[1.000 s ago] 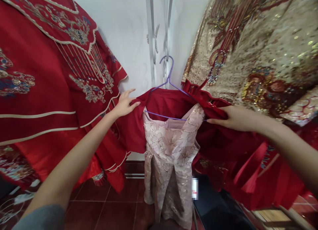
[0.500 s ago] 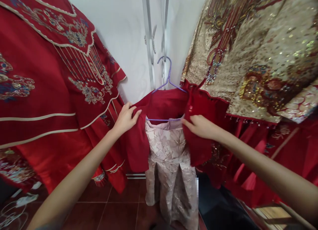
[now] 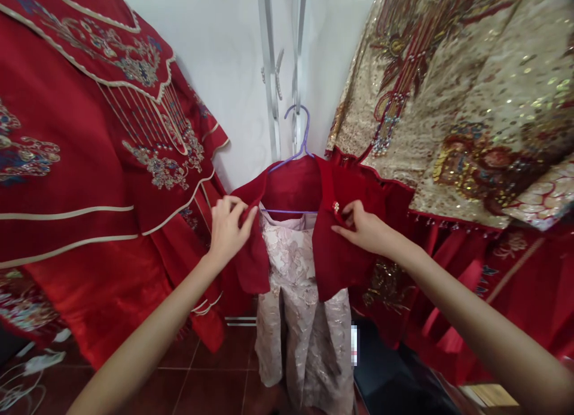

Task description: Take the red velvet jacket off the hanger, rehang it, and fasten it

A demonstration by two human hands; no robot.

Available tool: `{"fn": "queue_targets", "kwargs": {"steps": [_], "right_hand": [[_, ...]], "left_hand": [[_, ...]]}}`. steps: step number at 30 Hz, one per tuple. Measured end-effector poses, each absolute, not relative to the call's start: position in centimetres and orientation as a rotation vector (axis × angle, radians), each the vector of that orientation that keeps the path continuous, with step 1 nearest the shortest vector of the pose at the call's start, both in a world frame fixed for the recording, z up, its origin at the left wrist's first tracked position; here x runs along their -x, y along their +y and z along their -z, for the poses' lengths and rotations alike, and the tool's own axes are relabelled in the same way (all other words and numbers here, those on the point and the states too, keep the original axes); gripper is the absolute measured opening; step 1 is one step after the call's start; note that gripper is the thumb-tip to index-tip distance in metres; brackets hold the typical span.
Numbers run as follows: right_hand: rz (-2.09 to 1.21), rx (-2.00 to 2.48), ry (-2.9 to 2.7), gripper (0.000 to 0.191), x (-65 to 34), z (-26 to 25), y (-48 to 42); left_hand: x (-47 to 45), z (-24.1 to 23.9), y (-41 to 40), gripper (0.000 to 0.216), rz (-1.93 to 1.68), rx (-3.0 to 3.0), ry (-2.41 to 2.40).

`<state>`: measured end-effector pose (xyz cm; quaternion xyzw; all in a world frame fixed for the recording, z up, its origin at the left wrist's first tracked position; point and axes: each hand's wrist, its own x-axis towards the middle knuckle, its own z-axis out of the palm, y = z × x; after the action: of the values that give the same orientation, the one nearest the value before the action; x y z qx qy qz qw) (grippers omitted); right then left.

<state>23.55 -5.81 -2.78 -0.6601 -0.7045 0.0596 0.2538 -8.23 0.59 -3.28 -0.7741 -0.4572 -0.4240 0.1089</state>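
Note:
A short red jacket (image 3: pixel 334 256) hangs on a purple wire hanger (image 3: pixel 306 128), over a pale pink patterned dress (image 3: pixel 293 256). My left hand (image 3: pixel 228 226) pinches the jacket's left front edge between thumb and fingers. On the other side, my right hand (image 3: pixel 365 226) has thumb and fingertips closed on the right front panel, just beside a small sparkling button (image 3: pixel 336 206). The two front panels are parted, so the dress's bodice shows between them. The dress hangs down close to the floor.
Red embroidered garments (image 3: pixel 103 134) hang at the left. A gold sequined garment (image 3: pixel 470 104) hangs at the right, above red skirts. Behind the hanger runs a grey metal rail (image 3: pixel 269 56) on a white wall. White cables (image 3: pixel 42 364) lie on the tiled floor (image 3: pixel 210 385).
The jacket's front panels have come closer together over the dress. The right panel has swung inward, and its sparkling button now shows. My left hand has moved slightly lower.

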Motion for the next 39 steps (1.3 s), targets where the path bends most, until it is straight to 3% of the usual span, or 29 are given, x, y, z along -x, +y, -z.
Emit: {"fn": "queue_targets", "kwargs": {"steps": [3, 6, 11, 18, 25, 31, 39], "right_hand": [[-0.158, 1.395, -1.876, 0.059, -23.2, 2.1, -5.8], [-0.216, 1.21, -1.966, 0.051, -22.1, 1.7, -5.2], [-0.458, 1.032, -1.935, 0.034, -19.6, 1.7, -4.4], [-0.595, 0.966, -1.871, 0.033, -18.9, 2.3, -4.4], [-0.568, 0.876, -1.666, 0.031, -18.6, 3.1, -3.9], [-0.596, 0.889, -1.691, 0.029, -18.5, 3.0, -3.2], [-0.43, 0.927, -1.737, 0.024, -18.1, 2.0, -3.6]], "left_hand": [[5.9, 4.4, 0.0, 0.02, 1.337, 2.673, -1.309], [3.1, 4.3, 0.7, 0.021, 1.559, 2.74, -1.312], [-0.9, 1.7, 0.9, 0.015, 1.875, 2.549, -1.223], [-1.2, 2.2, 0.8, 0.016, 1.593, 2.723, -1.218], [-0.6, 4.3, 0.7, 0.028, 2.128, 2.699, -1.278], [-0.8, 3.6, 0.6, 0.011, 1.99, 2.781, -1.249], [-0.2, 2.3, 0.3, 0.013, 1.691, 2.848, -1.174]]}}
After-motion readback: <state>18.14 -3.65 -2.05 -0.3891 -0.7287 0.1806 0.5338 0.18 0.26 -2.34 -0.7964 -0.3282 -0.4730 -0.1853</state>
